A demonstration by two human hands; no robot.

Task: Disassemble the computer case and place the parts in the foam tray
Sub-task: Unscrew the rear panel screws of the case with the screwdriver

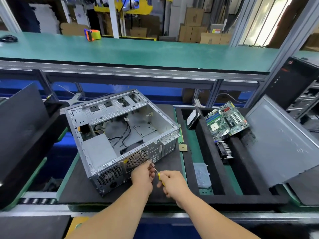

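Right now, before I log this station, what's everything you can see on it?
computer case: one, grey metal, open, on black mat
foam tray: one, black, right of case
motherboard: one, green, in tray
hard drive: one, black, upright in tray
heatsink fan: one, black and silver, in tray
side panel: one, grey, leaning at tray's right
tape dispenser: one, orange, far shelf
screwdriver: one, yellow handle, at case rear
left hand: steadies shaft
right hand: grips handle
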